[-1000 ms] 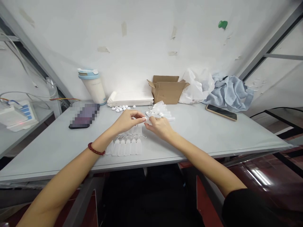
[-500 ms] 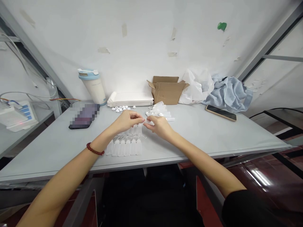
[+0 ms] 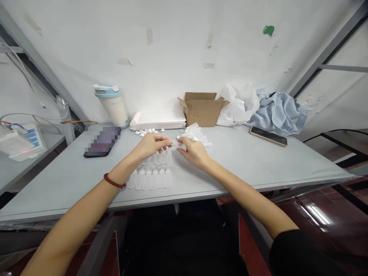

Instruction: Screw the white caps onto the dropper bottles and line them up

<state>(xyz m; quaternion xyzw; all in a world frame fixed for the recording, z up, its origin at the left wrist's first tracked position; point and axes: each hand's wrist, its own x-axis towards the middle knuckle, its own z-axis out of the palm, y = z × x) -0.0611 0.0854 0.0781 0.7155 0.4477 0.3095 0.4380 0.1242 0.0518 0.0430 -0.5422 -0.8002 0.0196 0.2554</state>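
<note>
My left hand (image 3: 152, 147) is closed in a pinch, its fingertips at the left end of a small translucent plastic bottle (image 3: 179, 145). From the other side, the fingers of my right hand (image 3: 194, 153) grip the same bottle, just above the table. Fingers hide much of it. Below my left hand lies a neat row of translucent bottles (image 3: 150, 180) with thin white cords at their tops; another row (image 3: 159, 158) is partly covered by that hand. Small white caps (image 3: 148, 132) are scattered behind it. More translucent bottles (image 3: 198, 134) lie piled beyond my right hand.
Along the wall stand a blue-lidded cup (image 3: 113, 107), a stack of white sheets (image 3: 158, 120), an open cardboard box (image 3: 202, 113), a white plastic bag (image 3: 238, 107) and a blue cloth (image 3: 276, 111). A phone (image 3: 267, 136) lies right, a blurred dark object (image 3: 102, 142) left.
My hands have drawn slightly apart, and more of the translucent bottle shows between the fingertips. The rows, caps and pile look the same.
</note>
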